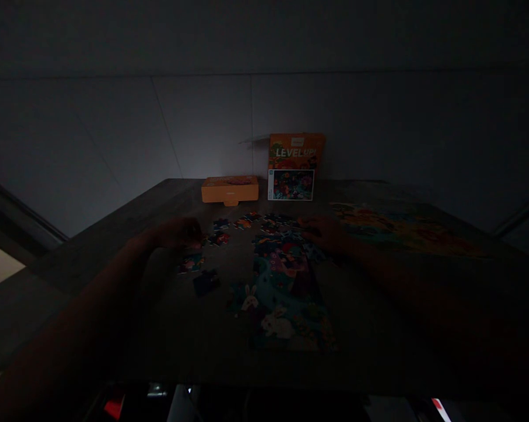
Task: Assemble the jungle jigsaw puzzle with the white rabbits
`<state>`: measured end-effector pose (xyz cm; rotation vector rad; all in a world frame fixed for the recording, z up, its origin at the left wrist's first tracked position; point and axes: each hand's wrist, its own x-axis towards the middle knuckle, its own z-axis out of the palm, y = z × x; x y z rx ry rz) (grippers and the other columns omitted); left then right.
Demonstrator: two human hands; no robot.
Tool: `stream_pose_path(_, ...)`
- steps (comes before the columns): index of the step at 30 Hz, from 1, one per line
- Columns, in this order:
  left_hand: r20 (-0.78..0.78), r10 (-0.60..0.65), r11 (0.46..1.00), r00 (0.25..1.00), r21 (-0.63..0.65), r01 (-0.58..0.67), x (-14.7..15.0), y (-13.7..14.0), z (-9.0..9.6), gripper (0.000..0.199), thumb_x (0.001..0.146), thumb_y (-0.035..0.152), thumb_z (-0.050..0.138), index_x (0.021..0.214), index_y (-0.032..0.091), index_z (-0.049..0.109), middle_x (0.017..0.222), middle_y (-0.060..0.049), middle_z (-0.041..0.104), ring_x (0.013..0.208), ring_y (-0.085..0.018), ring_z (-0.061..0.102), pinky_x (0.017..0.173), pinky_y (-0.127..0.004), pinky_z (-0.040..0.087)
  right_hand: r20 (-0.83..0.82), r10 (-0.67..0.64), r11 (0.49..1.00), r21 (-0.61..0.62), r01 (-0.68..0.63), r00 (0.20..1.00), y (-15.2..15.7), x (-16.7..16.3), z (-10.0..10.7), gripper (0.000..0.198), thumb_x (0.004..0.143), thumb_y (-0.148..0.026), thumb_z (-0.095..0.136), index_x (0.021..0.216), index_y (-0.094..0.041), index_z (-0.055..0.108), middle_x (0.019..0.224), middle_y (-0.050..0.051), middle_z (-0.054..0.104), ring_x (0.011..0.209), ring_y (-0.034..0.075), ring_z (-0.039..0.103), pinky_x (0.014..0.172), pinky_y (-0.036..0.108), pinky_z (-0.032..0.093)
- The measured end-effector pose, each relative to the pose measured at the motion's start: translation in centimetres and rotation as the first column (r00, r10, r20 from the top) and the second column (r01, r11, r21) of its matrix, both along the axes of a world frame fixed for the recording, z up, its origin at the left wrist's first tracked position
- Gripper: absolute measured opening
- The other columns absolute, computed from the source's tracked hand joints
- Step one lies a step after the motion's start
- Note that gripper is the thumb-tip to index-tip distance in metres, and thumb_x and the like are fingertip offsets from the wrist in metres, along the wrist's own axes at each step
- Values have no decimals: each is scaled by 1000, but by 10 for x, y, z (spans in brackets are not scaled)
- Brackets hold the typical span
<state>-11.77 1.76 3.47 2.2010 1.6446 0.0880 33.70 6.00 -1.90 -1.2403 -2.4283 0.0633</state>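
The light is very dim. A partly joined jigsaw puzzle [282, 293] with white rabbits and a teal path lies on the table in front of me. My left hand [180, 231] is left of it, fingers curled down over a puzzle piece [196, 244] at the edge of the loose ones. Close by lie other pieces: a red and dark one [219, 238], a colourful one [191, 263] and a dark blue one [206, 282]. At the puzzle's upper right corner, my right hand [321, 230] reaches in with finger and thumb apart, beside bluish pieces [291, 236].
At the table's back stand an orange puzzle box [297, 146] and, against it, a reference picture card [291, 185]. A flat orange box [230, 190] lies to their left. On the right is another colourful puzzle [400, 228]. Behind the table [150, 328] rises a pale wall [212, 129].
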Motion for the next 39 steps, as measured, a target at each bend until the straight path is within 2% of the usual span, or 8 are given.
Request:
stream_pose_path(7, 307, -42, 996, 951, 86, 17, 0, -5, 13, 29, 76, 41, 56, 92, 18, 62, 93, -6, 70, 85, -22, 66, 71, -31, 52, 3, 17, 1000, 15, -17, 1000, -1, 1, 0, 34, 87, -35, 58, 116, -21, 70, 131, 10, 63, 117, 29, 60, 101, 44, 45)
stream_pose_path(13, 422, 18, 988, 906, 131, -81, 33, -14, 13, 34, 82, 45, 56, 97, 17, 66, 94, -7, 72, 87, -23, 67, 72, -34, 54, 31, 2, 1000, 26, -3, 1000, 1, 2, -2, 36, 88, -37, 57, 118, -20, 69, 130, 10, 63, 117, 28, 59, 102, 42, 44)
stream_pose_path(17, 514, -20, 1000, 858, 28, 7, 51, -14, 0, 44, 79, 47, 63, 108, 15, 67, 98, -8, 73, 85, -23, 67, 67, -32, 54, 26, 12, 1000, 26, -12, 1000, 3, 2, -3, 37, 88, -38, 58, 119, -21, 69, 131, 10, 63, 117, 28, 60, 101, 41, 45)
stream_pose_path(23, 592, 28, 999, 806, -52, 3, 52, -10, -10, 57, 83, 64, 57, 107, 13, 68, 93, -10, 75, 76, -22, 67, 59, -29, 52, 9, 15, 1000, 27, -15, 1000, 5, 3, -7, 38, 88, -39, 57, 118, -19, 69, 130, 12, 63, 116, 30, 61, 100, 45, 47)
stream_pose_path(26, 534, -25, 999, 845, 46, 0, 46, -7, -9, 52, 86, 57, 55, 112, 14, 68, 104, -11, 74, 84, -23, 67, 67, -31, 53, 6, 26, 999, 36, -26, 1000, 5, 3, -6, 38, 89, -39, 56, 118, -20, 69, 129, 12, 63, 116, 29, 61, 100, 45, 47)
stream_pose_path(28, 394, -87, 985, 915, 173, 19, 42, -5, -9, 41, 87, 47, 56, 112, 17, 69, 111, -9, 72, 90, -23, 66, 75, -31, 52, 4, 34, 999, 33, -34, 999, 4, 3, -5, 36, 88, -39, 57, 117, -21, 69, 129, 11, 64, 117, 29, 60, 101, 45, 46)
stream_pose_path(33, 81, -277, 928, 957, 282, 245, 40, -1, -14, 34, 88, 36, 51, 106, 19, 74, 110, -11, 68, 101, -24, 63, 89, -34, 49, 6, 27, 999, 17, -27, 1000, 3, 2, -2, 33, 88, -36, 57, 114, -21, 70, 130, 10, 63, 118, 29, 60, 102, 45, 45)
stream_pose_path(39, -49, -156, 938, 987, 305, 163, 35, 3, -18, 36, 90, 35, 47, 113, 22, 72, 114, -10, 66, 105, -24, 61, 93, -35, 47, 29, 18, 1000, 25, -18, 999, 4, 2, -4, 35, 88, -37, 58, 116, -21, 69, 130, 11, 63, 119, 28, 59, 103, 44, 43)
